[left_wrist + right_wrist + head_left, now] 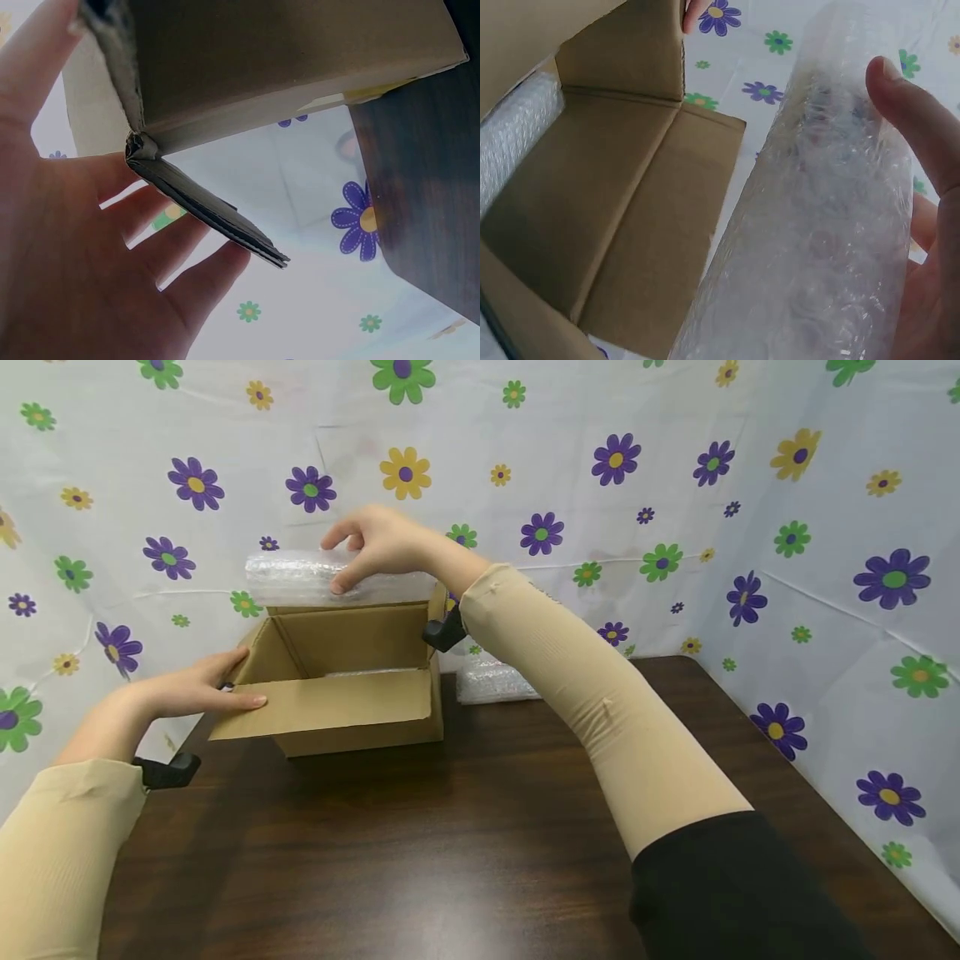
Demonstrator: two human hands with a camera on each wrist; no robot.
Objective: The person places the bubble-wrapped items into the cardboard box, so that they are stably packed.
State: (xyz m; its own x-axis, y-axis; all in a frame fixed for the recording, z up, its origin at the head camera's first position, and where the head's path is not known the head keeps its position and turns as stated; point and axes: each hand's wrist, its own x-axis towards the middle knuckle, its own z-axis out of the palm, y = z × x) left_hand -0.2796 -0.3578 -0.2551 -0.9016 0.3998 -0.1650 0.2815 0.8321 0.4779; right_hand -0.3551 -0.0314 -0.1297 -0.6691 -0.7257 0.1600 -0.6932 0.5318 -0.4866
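Note:
A cardboard box (360, 727) stands on the table with its flaps spread. My left hand (191, 687) grips its left front corner, the thumb over the front flap (345, 697) and the fingers behind the side flap (217, 214). Above the box's rear edge, my right hand (386, 543) holds a long bundle in clear bubble wrap (288, 577) between thumb and fingers. Dark shapes show faintly through the wrap in the right wrist view, where the bundle (810, 247) slants beside the open box. More bubble wrap (525, 135) lies inside the box.
Right of the box, another bubble-wrapped package (495, 682) lies on the dark wooden table (450, 860), partly behind my right forearm. A white flower-printed sheet (555, 410) hangs along the back and the right side, close behind the box.

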